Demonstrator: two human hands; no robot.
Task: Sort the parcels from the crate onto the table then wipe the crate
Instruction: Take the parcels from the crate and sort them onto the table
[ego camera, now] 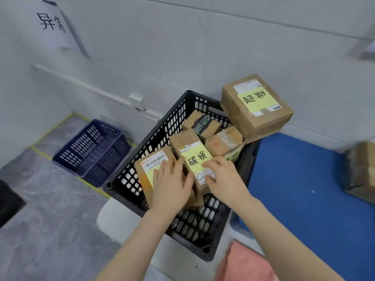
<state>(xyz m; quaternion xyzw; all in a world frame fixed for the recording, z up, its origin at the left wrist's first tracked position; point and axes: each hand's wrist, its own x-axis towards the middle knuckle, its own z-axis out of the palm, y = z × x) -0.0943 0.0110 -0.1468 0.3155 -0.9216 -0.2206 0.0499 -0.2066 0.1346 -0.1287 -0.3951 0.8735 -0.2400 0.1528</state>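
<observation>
Yellow-noted parcel point(194, 159) sits tilted in middle of black crate point(154, 138), clasped between both grips. Left grip point(172, 179) wraps its left side, thumb on near edge. Right grip point(223, 179) curls over labelled face at near end. Barcode parcel point(146, 173) just left, touching. Black-taped parcel point(203, 122) and clear-taped parcel point(225, 142) farther back, inside crate. Large parcel point(255, 106) rests on crate's far right corner. Blue counter point(304, 189) right of crate, another parcel point(361, 169) on it at right edge. Pink cloth point(243, 264) near. Blue basket point(91, 151) on floor point(50, 220), left.
</observation>
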